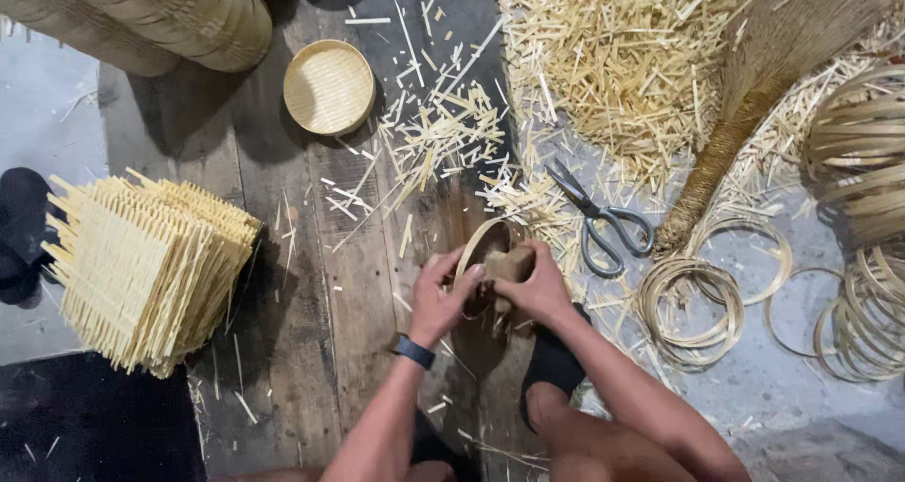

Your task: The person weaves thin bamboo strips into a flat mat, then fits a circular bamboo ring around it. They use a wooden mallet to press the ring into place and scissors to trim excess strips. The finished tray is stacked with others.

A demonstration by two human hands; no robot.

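both hands, left hand (441, 298) and right hand (539, 287), grip a bamboo ring (474, 242); scissors (600, 220) and bamboo offcuts (622, 58) lie near.

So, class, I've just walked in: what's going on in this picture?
A person crouches on a wooden floor, both hands on a bamboo ring: the left hand grips its near side, the right hand presses a wooden block into it. Scissors, loose hoops, stacked woven mats, a finished round tray and bamboo offcuts lie around.

The hands (490, 289) cover most of the bamboo ring (483, 240), the stacked baskets (160, 16) far left run off the top edge, and the hoops (863, 152) run off the right.
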